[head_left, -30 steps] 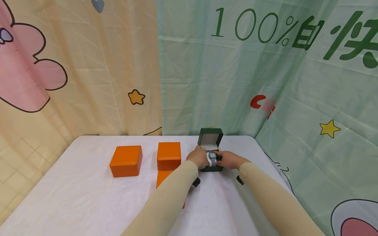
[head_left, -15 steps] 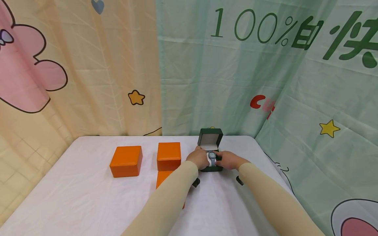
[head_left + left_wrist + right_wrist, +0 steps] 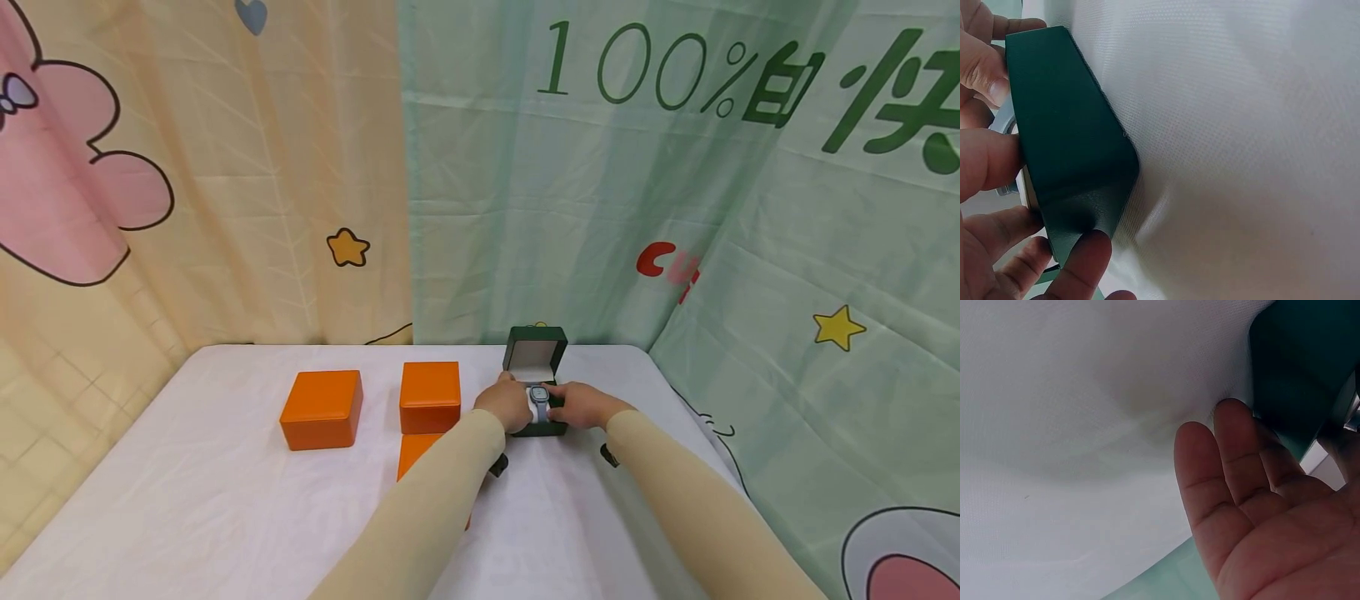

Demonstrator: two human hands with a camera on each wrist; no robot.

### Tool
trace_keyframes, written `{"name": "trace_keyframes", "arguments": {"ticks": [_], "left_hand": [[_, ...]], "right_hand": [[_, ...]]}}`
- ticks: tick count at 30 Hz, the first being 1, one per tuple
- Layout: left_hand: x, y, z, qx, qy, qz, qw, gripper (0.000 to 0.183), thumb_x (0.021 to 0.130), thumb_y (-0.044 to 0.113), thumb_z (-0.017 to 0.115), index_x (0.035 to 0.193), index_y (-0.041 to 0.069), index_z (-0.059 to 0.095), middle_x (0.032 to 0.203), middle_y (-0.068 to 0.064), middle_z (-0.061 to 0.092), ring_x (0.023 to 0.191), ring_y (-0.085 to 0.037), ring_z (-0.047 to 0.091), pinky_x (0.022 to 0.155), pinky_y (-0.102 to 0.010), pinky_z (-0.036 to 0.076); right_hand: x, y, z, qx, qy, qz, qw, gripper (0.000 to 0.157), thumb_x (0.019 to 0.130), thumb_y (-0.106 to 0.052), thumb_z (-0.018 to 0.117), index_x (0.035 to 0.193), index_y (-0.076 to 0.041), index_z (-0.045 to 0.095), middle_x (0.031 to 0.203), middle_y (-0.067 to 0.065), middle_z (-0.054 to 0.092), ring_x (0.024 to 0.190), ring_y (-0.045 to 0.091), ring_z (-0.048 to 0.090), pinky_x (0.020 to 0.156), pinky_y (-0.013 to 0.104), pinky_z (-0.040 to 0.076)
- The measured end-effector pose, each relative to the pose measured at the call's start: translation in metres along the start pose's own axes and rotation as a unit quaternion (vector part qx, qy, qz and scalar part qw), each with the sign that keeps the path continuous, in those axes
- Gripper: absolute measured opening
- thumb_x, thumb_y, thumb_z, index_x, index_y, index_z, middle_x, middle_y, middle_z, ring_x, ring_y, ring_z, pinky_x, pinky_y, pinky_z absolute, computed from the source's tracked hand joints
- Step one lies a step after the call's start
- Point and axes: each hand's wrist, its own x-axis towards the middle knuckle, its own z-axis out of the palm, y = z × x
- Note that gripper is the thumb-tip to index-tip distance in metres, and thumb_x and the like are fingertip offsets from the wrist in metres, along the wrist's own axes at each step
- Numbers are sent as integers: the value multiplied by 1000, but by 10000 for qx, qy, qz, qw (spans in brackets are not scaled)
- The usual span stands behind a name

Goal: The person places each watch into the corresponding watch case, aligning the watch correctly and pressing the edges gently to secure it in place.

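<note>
A green watch box point(image 3: 538, 429) stands with its lid raised near the table's back edge. Inside it, a blue-grey wristwatch point(image 3: 539, 395) sits on a white cushion point(image 3: 531, 408). My left hand point(image 3: 506, 404) reaches in from the left, its thumb and fingers at the watch and cushion. In the left wrist view, one of its fingers point(image 3: 1085, 262) touches the outer side of the box. From the right, the thumb and index finger of my right hand point(image 3: 588, 406) hold the watch's other side. Its remaining fingers point(image 3: 1197, 469) extend outside the box; its fingertip contact is partly hidden.
One orange box point(image 3: 322, 408) stands on the left of the white-covered table point(image 3: 225, 508). Another orange box point(image 3: 430, 396) is close to my left hand, with more orange point(image 3: 415, 452) in front, partly behind my left sleeve point(image 3: 427, 500). Printed curtains point(image 3: 525, 208) hang behind.
</note>
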Motion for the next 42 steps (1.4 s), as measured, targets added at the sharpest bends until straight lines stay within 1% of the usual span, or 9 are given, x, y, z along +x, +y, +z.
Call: {"name": "trace_keyframes", "arguments": {"ticks": [4, 11, 18, 22, 26, 31, 35, 39, 42], "left_hand": [[2, -1, 1, 56, -31, 7, 10000, 31, 96, 24, 73, 120, 5, 75, 133, -11, 58, 91, -21, 59, 75, -32, 58], [1, 0, 1, 41, -37, 38, 10000, 31, 97, 25, 72, 121, 5, 75, 132, -10, 58, 90, -21, 59, 74, -32, 58], [1, 0, 2, -74, -50, 41, 10000, 28, 98, 27, 72, 117, 7, 77, 132, -9, 59, 94, -21, 58, 72, -31, 57], [2, 0, 3, 3, -22, 26, 10000, 29, 97, 27, 72, 117, 6, 77, 133, -9, 59, 96, -21, 58, 73, -31, 57], [0, 0, 2, 27, -3, -17, 10000, 32, 97, 27, 72, 119, 4, 75, 139, -10, 57, 93, -21, 59, 75, -31, 58], [0, 0, 3, -51, -24, -1, 10000, 32, 97, 28, 72, 120, 5, 76, 137, -10, 56, 88, -22, 60, 73, -31, 58], [-1, 0, 2, -68, 9, 13, 10000, 31, 97, 27, 72, 119, 5, 76, 137, -10, 57, 89, -21, 60, 73, -31, 58], [-2, 1, 0, -104, 15, 4, 9999, 29, 97, 24, 72, 117, 4, 76, 134, -10, 57, 89, -20, 59, 73, -31, 56], [0, 1, -1, -98, -52, -11, 9999, 28, 97, 24, 71, 117, 4, 76, 134, -10, 56, 89, -21, 59, 72, -31, 55]], "right_hand": [[0, 0, 0, 23, -39, 15, 10000, 65, 103, -27, 66, 162, -16, 42, 146, 18, 63, 120, 26, 58, 118, 52, 44], [0, 0, 1, 11, -4, -14, 10000, 64, 103, -26, 67, 161, -16, 44, 145, 18, 64, 125, 28, 59, 118, 52, 44], [0, 0, 3, 102, -9, 104, 9999, 64, 103, -26, 66, 162, -18, 43, 144, 18, 63, 116, 27, 58, 115, 51, 45], [0, 0, 4, 124, 6, 120, 9998, 65, 103, -26, 66, 162, -18, 43, 144, 18, 63, 115, 27, 57, 115, 52, 45], [0, -1, 4, 195, 1, 143, 9997, 64, 103, -26, 66, 162, -18, 42, 143, 17, 64, 113, 27, 57, 114, 51, 45], [0, -1, 4, 142, 16, 84, 9999, 64, 103, -25, 65, 162, -17, 42, 140, 16, 65, 111, 26, 57, 111, 49, 46], [0, -1, 4, 211, 4, 110, 9997, 64, 104, -26, 64, 163, -17, 41, 141, 15, 64, 112, 26, 57, 112, 49, 46], [0, -1, 3, 106, -48, 8, 9999, 64, 104, -25, 63, 163, -15, 40, 139, 15, 66, 110, 25, 57, 109, 48, 47], [1, 0, 2, -29, -99, -35, 9999, 64, 106, -27, 61, 164, -15, 38, 139, 15, 66, 110, 25, 57, 108, 47, 48]]}}
